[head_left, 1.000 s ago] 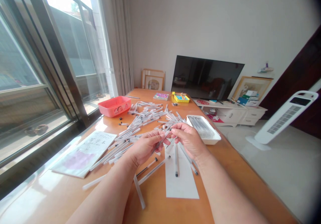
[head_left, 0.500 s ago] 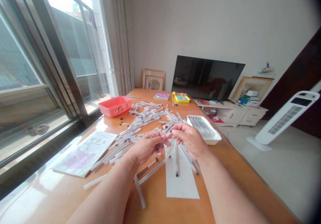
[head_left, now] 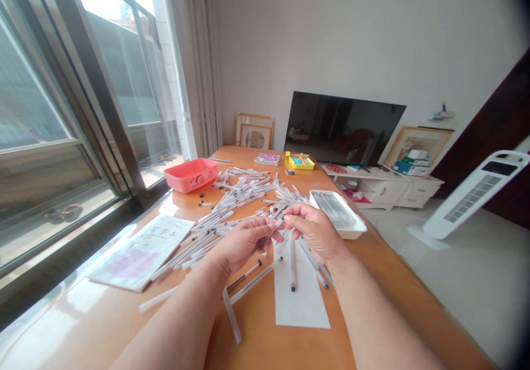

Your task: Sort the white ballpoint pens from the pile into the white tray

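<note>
My left hand [head_left: 248, 238] is closed around a slim, clear-barrelled pen [head_left: 280, 221], which slants up toward the right. At its upper end, the thumb and fingers of my right hand [head_left: 313, 229] pinch the pen near a dark tip; the fingers partly hide it. Below both hands a white paper strip [head_left: 300, 310] lies on the table, with a black-ended pen [head_left: 292, 268] resting on it. A heap of loose clear pen barrels and pens [head_left: 244, 192] spreads out beyond and to the left of my hands.
A white tray [head_left: 355, 230] of pens stands right of my hands, near the table's edge. At the left are a red plastic basket [head_left: 176, 182] and a notebook [head_left: 141, 257]. A yellow box [head_left: 302, 165] and a colourful booklet [head_left: 267, 159] lie at the far end.
Almost nothing differs. Both hands stay together on the pen with only slight finger movement, and the whole view has shifted a little.
</note>
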Motion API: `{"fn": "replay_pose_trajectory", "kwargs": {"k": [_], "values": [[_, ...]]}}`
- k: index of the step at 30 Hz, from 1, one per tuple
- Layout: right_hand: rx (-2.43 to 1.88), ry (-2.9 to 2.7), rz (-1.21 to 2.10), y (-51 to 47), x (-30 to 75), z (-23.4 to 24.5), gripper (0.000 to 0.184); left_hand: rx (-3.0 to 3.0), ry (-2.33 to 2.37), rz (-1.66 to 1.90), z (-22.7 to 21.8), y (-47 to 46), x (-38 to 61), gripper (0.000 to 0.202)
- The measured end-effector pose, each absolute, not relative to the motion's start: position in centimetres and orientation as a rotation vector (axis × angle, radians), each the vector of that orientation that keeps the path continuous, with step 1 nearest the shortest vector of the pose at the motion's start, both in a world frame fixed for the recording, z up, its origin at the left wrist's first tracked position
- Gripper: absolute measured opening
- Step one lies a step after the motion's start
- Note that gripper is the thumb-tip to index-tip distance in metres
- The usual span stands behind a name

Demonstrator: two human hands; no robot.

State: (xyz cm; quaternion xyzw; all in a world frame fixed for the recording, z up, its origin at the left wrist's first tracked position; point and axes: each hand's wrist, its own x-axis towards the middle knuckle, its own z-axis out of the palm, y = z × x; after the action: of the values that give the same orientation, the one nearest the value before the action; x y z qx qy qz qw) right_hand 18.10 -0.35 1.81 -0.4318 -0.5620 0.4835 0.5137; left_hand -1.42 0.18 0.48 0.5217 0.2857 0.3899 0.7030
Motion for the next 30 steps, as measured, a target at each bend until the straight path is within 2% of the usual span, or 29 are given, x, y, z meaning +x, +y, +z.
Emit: {"fn": "replay_pose_trajectory", "kwargs": {"k": [30], "values": [[-1.028,-1.474,1.151,-0.87,18.48,2.46,0.016,1.215,0.638,0.841,0.34,0.16,-1.55,0.030]]}}
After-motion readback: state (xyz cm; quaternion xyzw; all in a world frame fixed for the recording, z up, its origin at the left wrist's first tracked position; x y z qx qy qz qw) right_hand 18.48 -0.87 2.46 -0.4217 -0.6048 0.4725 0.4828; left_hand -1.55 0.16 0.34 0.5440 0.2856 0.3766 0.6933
